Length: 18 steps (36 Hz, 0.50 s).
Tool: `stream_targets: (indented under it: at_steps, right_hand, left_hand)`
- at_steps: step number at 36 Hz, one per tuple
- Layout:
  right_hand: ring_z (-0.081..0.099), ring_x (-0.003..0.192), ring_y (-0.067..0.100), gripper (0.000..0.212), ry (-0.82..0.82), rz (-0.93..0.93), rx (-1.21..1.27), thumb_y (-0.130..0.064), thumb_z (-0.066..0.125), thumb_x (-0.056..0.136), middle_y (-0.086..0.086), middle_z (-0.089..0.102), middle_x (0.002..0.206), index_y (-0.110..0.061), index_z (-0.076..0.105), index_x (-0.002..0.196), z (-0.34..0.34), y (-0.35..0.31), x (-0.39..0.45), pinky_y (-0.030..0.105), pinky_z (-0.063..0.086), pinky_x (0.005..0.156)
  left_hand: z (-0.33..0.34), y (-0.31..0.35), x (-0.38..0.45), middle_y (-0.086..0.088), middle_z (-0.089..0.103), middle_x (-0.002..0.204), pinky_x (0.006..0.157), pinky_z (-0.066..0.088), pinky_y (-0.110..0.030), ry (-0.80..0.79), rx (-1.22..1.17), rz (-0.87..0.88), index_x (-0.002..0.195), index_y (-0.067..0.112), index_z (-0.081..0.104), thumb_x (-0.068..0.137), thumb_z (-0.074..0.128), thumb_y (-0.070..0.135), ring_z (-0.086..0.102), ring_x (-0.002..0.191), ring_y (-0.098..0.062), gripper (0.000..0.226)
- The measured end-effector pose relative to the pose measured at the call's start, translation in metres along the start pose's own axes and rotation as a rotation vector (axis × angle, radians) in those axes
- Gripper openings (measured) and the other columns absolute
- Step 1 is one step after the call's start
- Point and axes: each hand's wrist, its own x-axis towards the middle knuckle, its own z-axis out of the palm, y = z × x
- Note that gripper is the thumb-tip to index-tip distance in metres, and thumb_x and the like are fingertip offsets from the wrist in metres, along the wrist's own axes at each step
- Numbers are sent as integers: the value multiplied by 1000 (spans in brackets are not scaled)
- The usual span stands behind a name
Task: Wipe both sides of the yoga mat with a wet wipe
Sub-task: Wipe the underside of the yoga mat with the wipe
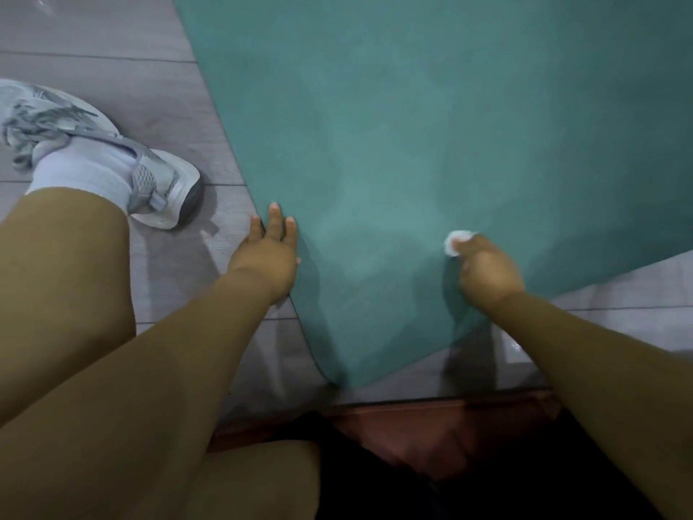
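Flat teal foam yoga mat (431,144), long axis stretching ahead of the right hand (487,270), wadded white wet wipe (455,242) clenched; left hand (268,257) spread flat on mat edge.

A grey wood-look floor (112,39) fills the left side and shows again at the right edge, its planks divided by thin dark seams. On it at the left stands a grey-and-white sneaker (112,152) with loose laces, worn over a pale sock (82,170). A bare leg (63,279) rises from the sock toward the camera. At the bottom centre lies a blurred reddish-brown cloth (431,433) beside a dark patch.
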Motion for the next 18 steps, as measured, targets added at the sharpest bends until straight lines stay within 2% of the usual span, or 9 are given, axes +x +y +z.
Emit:
stream_targets:
  at_steps: [2,5,7,8,10,11,13,15,18]
  right_hand:
    - [52,116,33,39,63,268,-7,-1,45,85,15,51,131,-11,60,118,-7,6,4,30,37,98]
    - [44,126,29,44,56,254,-54,1,43,87,18,44,139,-4,51,130,18,-25,-9,28,27,106]
    - [38,134,27,51,-81,-5,-40,-1,40,89,13,36,147,-5,40,139,48,-59,-31,29,20,113]
    - [46,127,30,50,-157,-171,-14,-2,40,88,15,41,144,-4,42,138,61,-76,-43,34,32,110]
    - [67,90,36,44,-272,-516,52,-7,39,82,21,60,120,0,58,121,75,-103,-66,41,57,72]
    - [69,71,34,41,-342,-661,41,-11,38,80,19,65,106,-1,65,110,78,-107,-73,38,56,52]
    - [66,58,28,35,-390,-830,-20,-17,41,80,12,68,94,-7,70,98,71,-104,-72,29,52,42]
    - [69,85,23,33,-411,-776,-28,-24,40,90,3,68,107,-18,70,104,56,-88,-60,27,55,68]
    - [49,124,19,31,-335,-385,1,-20,47,95,-2,54,134,-25,59,124,24,-43,-40,24,33,102]
  left_hand:
    - [2,5,-4,-14,-24,155,115,16,-47,-7,-15,-6,150,10,-7,104,28,31,-10,143,-41,62]
    - [3,14,-9,-17,-25,154,113,19,-49,-22,-24,-12,151,10,-6,103,31,33,-11,141,-45,65]
    - [5,17,-12,-18,-25,153,113,18,-49,-32,-16,-7,151,11,-6,102,34,35,-10,141,-47,67]
    - [5,18,-13,-19,-25,153,113,18,-49,-37,-7,-2,151,11,-6,102,34,36,-10,141,-47,68]
    - [8,19,-16,-18,-27,152,114,17,-49,-52,11,10,151,13,-7,101,35,38,-11,141,-47,70]
    - [9,18,-17,-18,-28,152,114,16,-48,-60,22,18,151,14,-8,101,36,38,-12,140,-47,70]
    - [11,16,-20,-17,-27,152,115,13,-47,-64,55,41,151,16,-8,101,36,40,-13,140,-47,71]
    - [13,15,-23,-18,-26,153,115,10,-46,-64,83,60,151,17,-8,100,36,42,-14,139,-48,72]
    - [15,16,-26,-20,-28,152,116,7,-46,-79,119,78,151,17,-10,98,38,46,-17,139,-49,77]
